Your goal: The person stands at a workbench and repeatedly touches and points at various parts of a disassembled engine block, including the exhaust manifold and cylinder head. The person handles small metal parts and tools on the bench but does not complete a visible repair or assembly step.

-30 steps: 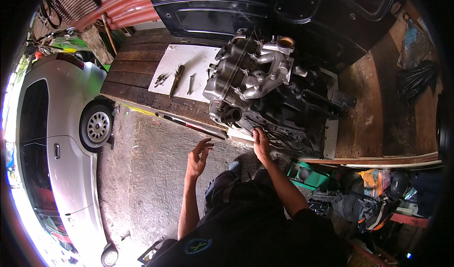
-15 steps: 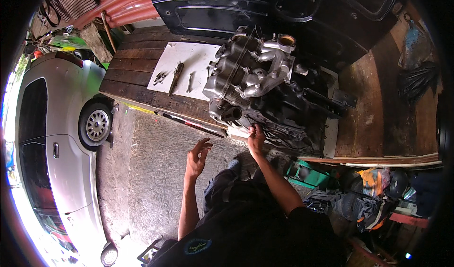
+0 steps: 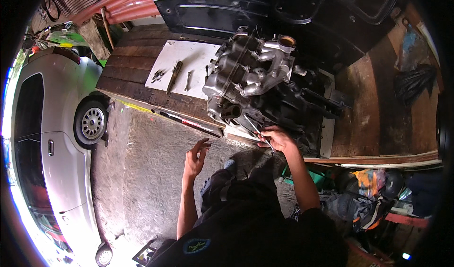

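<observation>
My right hand (image 3: 278,138) is closed around a thin silver rod-like tool (image 3: 252,124), whose exact kind I cannot make out. The tool slants along the near side of a grey metal engine (image 3: 227,78), its upper end close to a round pipe opening. My left hand (image 3: 196,157) hovers over the floor, empty, with its fingers apart and slightly curled. Left of the engine, a white board (image 3: 194,54) carries a wrench (image 3: 188,81), a dark-bristled brush (image 3: 174,77) and several small metal parts (image 3: 157,75).
The engine stands on a wooden bench (image 3: 127,61) against black metal panels (image 3: 213,18). A silver car (image 3: 66,172) is parked at the left. Below the bench at right lie a green case (image 3: 318,180) and piled bags (image 3: 371,184). A black plastic bag (image 3: 415,82) hangs at right.
My right hand has moved right and back from the engine's lower edge, and the silver tool now shows in it. The left hand stays nearly where it was. The view has shifted slightly.
</observation>
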Demonstrator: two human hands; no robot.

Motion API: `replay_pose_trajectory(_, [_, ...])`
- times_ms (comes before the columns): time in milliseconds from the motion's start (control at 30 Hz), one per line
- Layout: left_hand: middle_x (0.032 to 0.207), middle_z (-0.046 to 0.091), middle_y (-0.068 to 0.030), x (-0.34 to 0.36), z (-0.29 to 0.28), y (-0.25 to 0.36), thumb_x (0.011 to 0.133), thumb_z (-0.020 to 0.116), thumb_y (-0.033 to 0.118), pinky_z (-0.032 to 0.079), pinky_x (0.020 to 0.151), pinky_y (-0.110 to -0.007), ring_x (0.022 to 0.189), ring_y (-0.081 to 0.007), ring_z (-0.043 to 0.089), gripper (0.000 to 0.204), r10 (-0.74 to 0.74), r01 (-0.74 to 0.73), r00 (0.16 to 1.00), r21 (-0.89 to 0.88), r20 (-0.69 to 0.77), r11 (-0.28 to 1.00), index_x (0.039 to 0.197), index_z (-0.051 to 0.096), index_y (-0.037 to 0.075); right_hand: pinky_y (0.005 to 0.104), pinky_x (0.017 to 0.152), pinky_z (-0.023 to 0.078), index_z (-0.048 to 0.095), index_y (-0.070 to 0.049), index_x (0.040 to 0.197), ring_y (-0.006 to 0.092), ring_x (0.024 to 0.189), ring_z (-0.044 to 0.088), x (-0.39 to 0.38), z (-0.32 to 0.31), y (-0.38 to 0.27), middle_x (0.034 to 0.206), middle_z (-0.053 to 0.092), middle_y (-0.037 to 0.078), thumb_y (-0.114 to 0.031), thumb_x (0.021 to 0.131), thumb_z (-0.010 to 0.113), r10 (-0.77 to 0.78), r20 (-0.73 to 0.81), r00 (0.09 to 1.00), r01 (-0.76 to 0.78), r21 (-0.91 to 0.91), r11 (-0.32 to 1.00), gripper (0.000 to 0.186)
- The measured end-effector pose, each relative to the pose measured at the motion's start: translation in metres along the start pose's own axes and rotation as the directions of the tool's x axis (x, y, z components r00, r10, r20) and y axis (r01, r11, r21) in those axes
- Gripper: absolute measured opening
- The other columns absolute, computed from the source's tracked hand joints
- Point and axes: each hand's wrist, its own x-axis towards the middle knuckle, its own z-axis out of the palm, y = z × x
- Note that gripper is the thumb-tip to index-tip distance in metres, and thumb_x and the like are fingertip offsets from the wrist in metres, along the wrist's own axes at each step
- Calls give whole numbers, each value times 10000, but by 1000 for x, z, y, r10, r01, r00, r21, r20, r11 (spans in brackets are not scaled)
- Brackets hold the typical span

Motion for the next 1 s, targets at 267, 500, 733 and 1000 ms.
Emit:
replay_pose_trajectory(267, [1044, 695, -161, -3, -3, 2, 939, 479, 107, 520, 830, -350, 960, -248, 678, 342, -36, 36, 999, 9, 10, 999, 1268, 553, 44, 288, 828, 607, 501, 138, 1031, 198, 864, 633, 18, 26, -1, 994, 541, 147, 103, 845, 591, -15, 537, 843, -496, 788, 365, 209])
replay_pose_trajectory(500, [1062, 691, -143, 1, 3, 6, 951, 505, 158, 506, 846, -333, 967, -216, 661, 350, -28, 27, 999, 17, 33, 999, 1274, 551, 32, 385, 853, 596, 611, 15, 941, 268, 948, 662, 65, 100, 32, 1009, 654, 161, 69, 875, 547, -189, 138, 972, 28, 734, 679, 107])
replay_pose_trajectory(733, [1048, 696, -152, -5, 0, 6, 937, 496, 110, 523, 822, -348, 968, -250, 679, 329, -35, 34, 999, 35, 28, 999, 1250, 566, 37, 258, 566, 446, 604, -38, 1154, 93, 610, 477, 37, 89, 68, 759, 516, -2, -59, 963, 482, -166, -32, 986, 169, 206, 964, 228])
replay_pose_trajectory(1000, [1055, 694, -153, 0, 5, 9, 938, 499, 108, 516, 833, -360, 973, -264, 678, 327, -23, 20, 998, 44, 61, 999, 1254, 561, 48, 323, 546, 394, 617, -81, 1136, 172, 585, 513, 30, 19, 88, 658, 527, 48, -270, 993, 498, -575, -209, 791, 314, -668, 675, 265])
